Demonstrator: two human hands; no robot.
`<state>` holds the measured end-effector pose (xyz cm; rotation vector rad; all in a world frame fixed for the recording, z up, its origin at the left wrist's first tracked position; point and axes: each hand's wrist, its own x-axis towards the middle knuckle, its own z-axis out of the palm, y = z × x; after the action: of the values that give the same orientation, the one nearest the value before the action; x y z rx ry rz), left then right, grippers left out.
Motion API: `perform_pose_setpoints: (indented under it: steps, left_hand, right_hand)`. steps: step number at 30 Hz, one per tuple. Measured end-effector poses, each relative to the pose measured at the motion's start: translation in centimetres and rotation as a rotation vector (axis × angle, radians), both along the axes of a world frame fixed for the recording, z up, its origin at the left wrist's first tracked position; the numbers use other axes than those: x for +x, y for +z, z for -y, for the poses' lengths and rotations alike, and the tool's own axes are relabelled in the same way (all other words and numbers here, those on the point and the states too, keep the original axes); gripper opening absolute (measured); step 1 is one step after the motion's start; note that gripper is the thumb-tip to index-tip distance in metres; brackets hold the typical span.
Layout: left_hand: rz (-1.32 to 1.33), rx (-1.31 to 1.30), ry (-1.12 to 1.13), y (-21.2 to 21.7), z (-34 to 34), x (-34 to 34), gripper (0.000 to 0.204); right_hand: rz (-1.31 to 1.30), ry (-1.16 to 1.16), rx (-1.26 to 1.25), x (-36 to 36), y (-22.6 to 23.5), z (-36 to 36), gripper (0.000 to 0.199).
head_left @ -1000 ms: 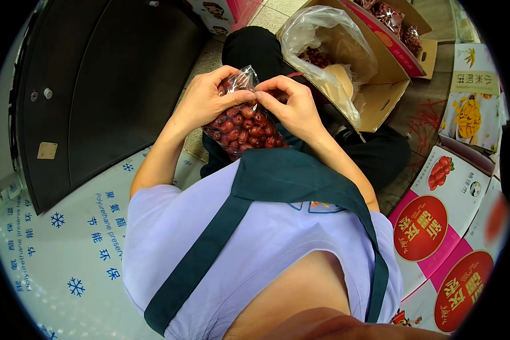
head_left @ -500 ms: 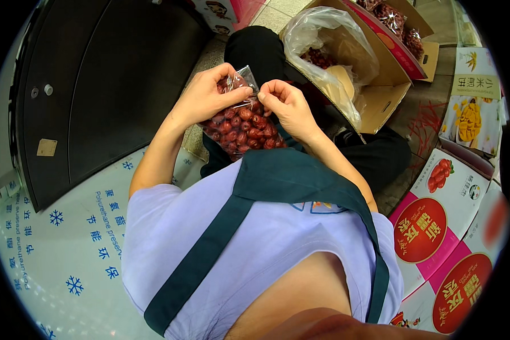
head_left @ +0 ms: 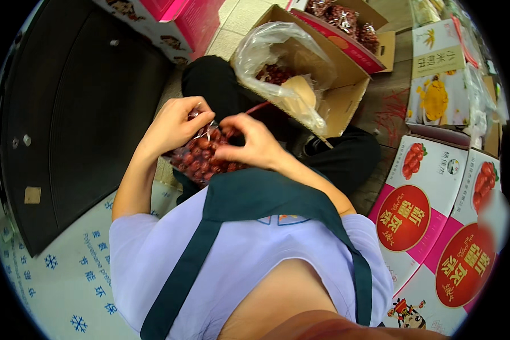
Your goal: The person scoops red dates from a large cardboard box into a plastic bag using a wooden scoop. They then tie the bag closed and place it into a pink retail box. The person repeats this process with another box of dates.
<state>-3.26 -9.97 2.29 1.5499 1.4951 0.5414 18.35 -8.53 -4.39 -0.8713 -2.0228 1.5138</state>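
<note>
A clear plastic bag of red dates rests on my lap, tilted, against the dark green apron. My left hand is closed on its gathered upper end, thumb pressed against the crinkled plastic. My right hand is bent over the bag's right side, thumb and forefinger apart and somewhat blurred against it. A thin red tie sticks out from behind the right hand's knuckles; its other end is hidden by the hand and the bag.
Ahead stands an open carton lined with a clear bag, holding dates and a pale scoop. Behind it, another box holds bagged dates. Red ties lie on the floor. Printed cartons stand right; a black panel stands left.
My right hand has gone from a pinch at the bag's top corner to a wider curve over its side. The red tie now shows beside it. The bag's top is more gathered; the whole view has shifted.
</note>
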Motion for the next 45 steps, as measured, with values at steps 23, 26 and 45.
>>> perform_pose_setpoints:
  steps: [23,26,45]
  left_hand:
    - [0.797,0.682,0.219,1.9,-20.1,10.6,0.017]
    - [0.829,0.583,0.236,-3.2,-24.8,11.9,0.016]
    - [0.670,0.141,-0.415,-6.9,-22.9,15.5,0.071]
  right_hand:
    - [-0.300,-0.904,0.071,16.3,6.4,-15.1,0.049]
    - [-0.001,-1.044,0.199,22.0,5.7,-22.3,0.050]
    - [-0.323,-0.520,-0.485,11.4,2.5,-20.7,0.032]
